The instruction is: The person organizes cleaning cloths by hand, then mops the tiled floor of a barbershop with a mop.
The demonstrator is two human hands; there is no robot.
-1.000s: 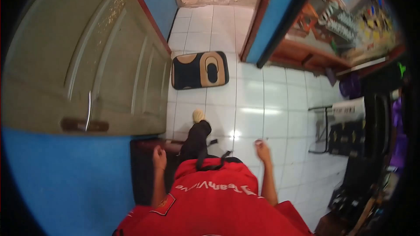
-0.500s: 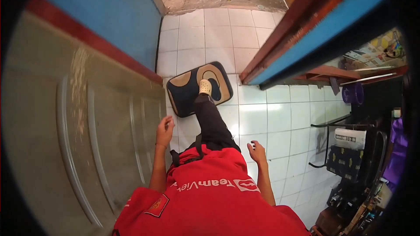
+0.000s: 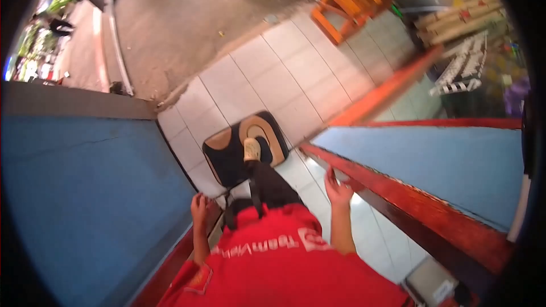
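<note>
L hand (image 3: 199, 207) & R hand (image 3: 339, 192) left unclenched, nothing gripped; mat (image 3: 220, 162), ahead, trodden by foot (image 3: 252, 149), could be slid if wt. shifted; R knuckles could be knocked on nearby frame (image 3: 398, 197).

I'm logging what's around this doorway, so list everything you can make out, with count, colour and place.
Doormat: one, black and tan, centre floor
Floor tiles: many, white, centre
Ground: one stretch, brown, beyond the tiles
Left wall: one, blue, left
Right wall: one, blue, right
Frame: one, red-brown, along the right wall
Slatted furniture: at least one, orange, top right
Poles: several, tan, upper right
Striped item: one, black and white, below the poles
Plants: uncountable, green, upper left, blurred
Boxlike item: one, grey, bottom right
Shirt: one, red, bottom
Trousers: one pair, black, above the shirt
Shoe: one visible, cream, over the doormat
Left hand: one, bare, near the left wall
Right hand: one, bare, near the frame
</note>
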